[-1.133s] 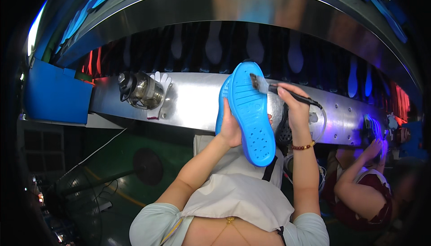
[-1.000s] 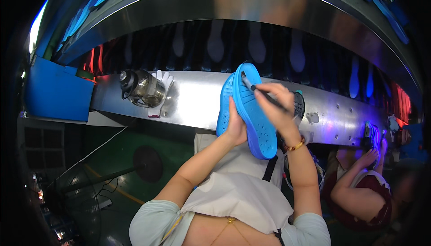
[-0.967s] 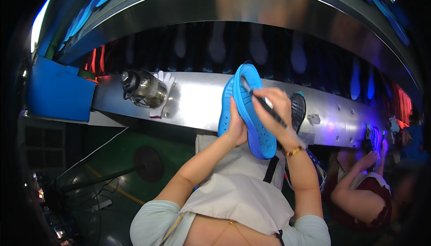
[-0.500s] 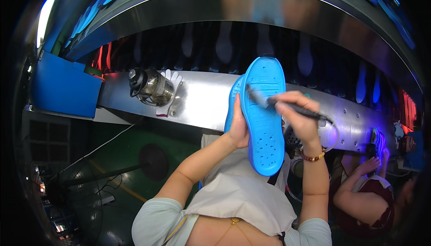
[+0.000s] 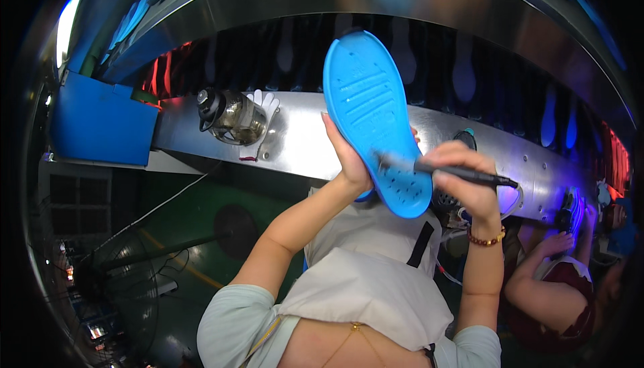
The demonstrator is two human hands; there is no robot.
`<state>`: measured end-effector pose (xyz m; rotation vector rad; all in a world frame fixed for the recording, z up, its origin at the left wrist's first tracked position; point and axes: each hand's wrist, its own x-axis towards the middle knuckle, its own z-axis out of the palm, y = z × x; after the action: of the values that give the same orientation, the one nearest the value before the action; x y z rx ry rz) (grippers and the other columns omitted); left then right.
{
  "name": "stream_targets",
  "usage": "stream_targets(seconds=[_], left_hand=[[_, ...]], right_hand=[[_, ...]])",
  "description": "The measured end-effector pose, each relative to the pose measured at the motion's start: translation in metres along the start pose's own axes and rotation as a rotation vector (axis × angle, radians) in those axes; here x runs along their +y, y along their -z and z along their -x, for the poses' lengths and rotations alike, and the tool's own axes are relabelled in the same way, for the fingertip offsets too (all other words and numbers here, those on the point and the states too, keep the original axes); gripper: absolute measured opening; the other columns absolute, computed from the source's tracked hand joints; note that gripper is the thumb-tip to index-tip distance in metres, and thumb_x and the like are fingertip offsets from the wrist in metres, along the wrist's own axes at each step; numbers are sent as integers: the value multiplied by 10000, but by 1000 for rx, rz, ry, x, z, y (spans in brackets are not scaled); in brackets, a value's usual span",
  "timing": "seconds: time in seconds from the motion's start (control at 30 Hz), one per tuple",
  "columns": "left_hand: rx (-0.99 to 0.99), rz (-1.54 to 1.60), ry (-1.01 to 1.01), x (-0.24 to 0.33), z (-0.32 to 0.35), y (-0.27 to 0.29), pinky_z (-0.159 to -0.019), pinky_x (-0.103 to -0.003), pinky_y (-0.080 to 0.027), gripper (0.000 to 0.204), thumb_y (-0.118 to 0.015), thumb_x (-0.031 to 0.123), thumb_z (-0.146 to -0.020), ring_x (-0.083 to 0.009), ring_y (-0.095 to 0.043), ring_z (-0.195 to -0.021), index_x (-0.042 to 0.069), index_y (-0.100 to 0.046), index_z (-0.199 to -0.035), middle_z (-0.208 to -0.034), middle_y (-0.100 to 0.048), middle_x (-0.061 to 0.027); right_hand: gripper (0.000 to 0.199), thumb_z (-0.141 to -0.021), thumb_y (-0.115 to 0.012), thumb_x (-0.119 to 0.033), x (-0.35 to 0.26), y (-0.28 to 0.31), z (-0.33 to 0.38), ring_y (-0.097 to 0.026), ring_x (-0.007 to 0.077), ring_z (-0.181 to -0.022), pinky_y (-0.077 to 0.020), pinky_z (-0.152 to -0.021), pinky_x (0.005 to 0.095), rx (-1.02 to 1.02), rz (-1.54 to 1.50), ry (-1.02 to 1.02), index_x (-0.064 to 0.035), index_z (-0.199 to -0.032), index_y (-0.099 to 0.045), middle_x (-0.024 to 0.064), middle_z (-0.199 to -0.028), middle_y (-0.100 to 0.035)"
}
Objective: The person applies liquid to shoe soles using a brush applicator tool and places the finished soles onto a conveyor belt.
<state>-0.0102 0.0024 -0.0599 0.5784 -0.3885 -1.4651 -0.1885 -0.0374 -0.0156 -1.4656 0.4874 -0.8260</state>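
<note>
Blue sole: a bright blue moulded shoe sole [image 5: 376, 120] is held up tilted in front of the person, grooved underside facing the camera, above the steel bench [image 5: 295, 140].
Left hand: the left hand [image 5: 349, 160] grips the sole from behind at its lower edge, fingers wrapped round the rim.
Right hand: the right hand [image 5: 463, 183] is closed on a slim dark brush tool [image 5: 449, 170], whose tip touches the sole's perforated heel end.
Step in hand: it looks like brushing the sole's surface, now near the heel.
Next move: probably calls for steady strokes with the sole kept firmly braced.
Around: a glass jar [image 5: 231, 116] lies on the bench beside a white glove [image 5: 265, 103]; a blue box [image 5: 100, 123] sits at left.
In the way: a co-worker's arm [image 5: 543, 281] works close by at right.
</note>
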Motion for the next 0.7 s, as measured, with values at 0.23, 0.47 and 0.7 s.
stream_targets(seconds=[0.23, 0.47, 0.7], left_hand=[[-19, 28, -171, 17, -8, -2, -691, -413, -509, 1034, -8, 820, -658, -303, -600, -773, 10, -427, -1145, -877, -584, -208], [-45, 26, -193, 28, -11, 0, -713, -417, -501, 1041, -26, 829, -651, -305, -596, -783, 12, -428, -1155, -888, -584, -211], [81, -85, -214, 34, -13, -7, -723, -427, -505, 1022, -67, 829, -661, -318, -592, -808, 19, -414, -1179, -931, -566, -231]], right_hand=[[231, -637, -671, 17, 6, 10, 12, -575, 181, -841, -456, -774, 288, -257, 72, 77, -8, -866, -664, 96, -872, -653], [224, -647, -681, 16, 7, 8, 22, -592, 195, -846, -464, -770, 289, -229, 186, 84, -14, -867, -656, 114, -897, -651], [241, -645, -670, 37, 14, 4, 22, -579, 190, -850, -458, -763, 271, -109, 193, 65, -1, -883, -657, 102, -891, -649]])
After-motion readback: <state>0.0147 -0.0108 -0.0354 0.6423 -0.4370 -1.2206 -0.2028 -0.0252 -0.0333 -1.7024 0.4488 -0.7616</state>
